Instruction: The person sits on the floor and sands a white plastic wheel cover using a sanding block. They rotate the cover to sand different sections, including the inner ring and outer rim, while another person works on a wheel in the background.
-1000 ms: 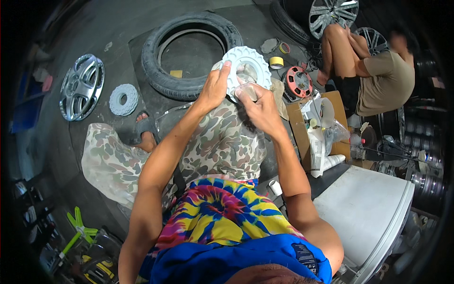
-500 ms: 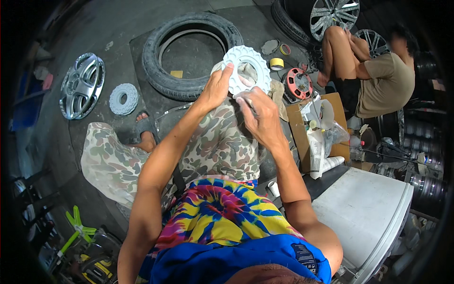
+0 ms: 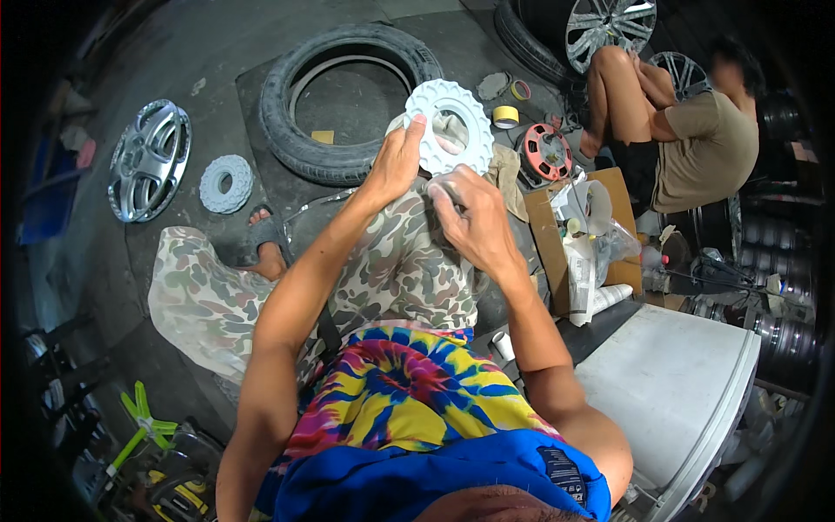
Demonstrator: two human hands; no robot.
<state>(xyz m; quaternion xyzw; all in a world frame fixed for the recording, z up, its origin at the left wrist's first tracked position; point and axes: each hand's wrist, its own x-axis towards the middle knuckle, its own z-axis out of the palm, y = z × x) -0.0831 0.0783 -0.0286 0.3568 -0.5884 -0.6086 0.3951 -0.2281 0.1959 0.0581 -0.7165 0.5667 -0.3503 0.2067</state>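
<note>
A pale grey-white ring with a scalloped, notched edge [image 3: 479, 123] is held up in front of my knees, its face turned toward me. My left hand [image 3: 398, 163] grips its left side, thumb on the front face and the other fingers behind; fingertips show through the round centre hole. At the ring's lower edge is my right hand [image 3: 478, 217], its fingers curled in and touching the rim. Whether a small item sits in those fingers is hidden. On the floor to the left lies another similar ring or small stack of them [image 3: 211, 193].
A tire [image 3: 278, 104] lies flat beyond my hands, a silver wheel [image 3: 130, 187] at left. At right stand a red-and-black reel [image 3: 557, 163], a filled cardboard box [image 3: 544, 222], a white cabinet-like surface [image 3: 670, 374] and a seated person [image 3: 709, 157] by wheels. Yellow tape [image 3: 505, 117] lies near.
The whole view has shifted slightly. My right hand has moved slightly left along the ring's lower edge, while my left hand keeps its hold.
</note>
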